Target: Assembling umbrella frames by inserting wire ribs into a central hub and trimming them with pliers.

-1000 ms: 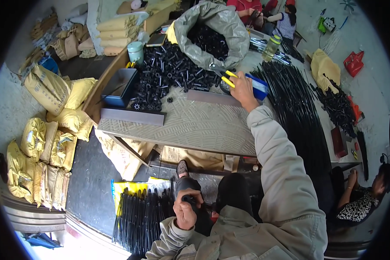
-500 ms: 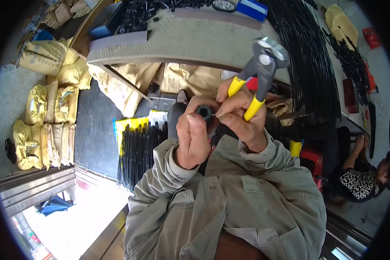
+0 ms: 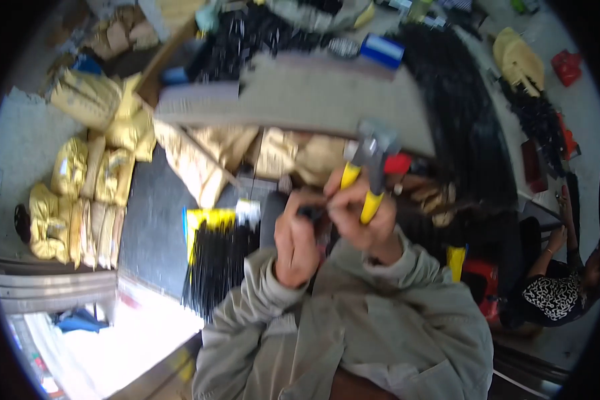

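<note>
Held in front of my grey jacket, my left hand point(image 3: 295, 243) is closed, pinching a small black part point(image 3: 310, 212) between thumb and fingers. That part is blurred, and its opening does not show clearly. Close beside it, my right hand point(image 3: 360, 223) is closed round a pair of end-cutting pincers point(image 3: 375, 163) with yellow grips. Their blurred metal head points up and away from me, toward the table edge. The right thumb and fingertips also come together near the black part; whether they hold something thin there I cannot make out.
Ahead is a grey table point(image 3: 340, 93) bearing black parts point(image 3: 260, 30), a blue box point(image 3: 383, 50) and long black strips point(image 3: 457, 113). More strips point(image 3: 220, 267) lie left of my legs. Yellow sacks point(image 3: 113, 173) are stacked far left. A co-worker point(image 3: 550, 297) sits at right.
The whole view has shifted, so the scene sits lower and is blurrier. The black part's round hole, plain before, no longer shows. The pincers stand more upright and slightly further left.
</note>
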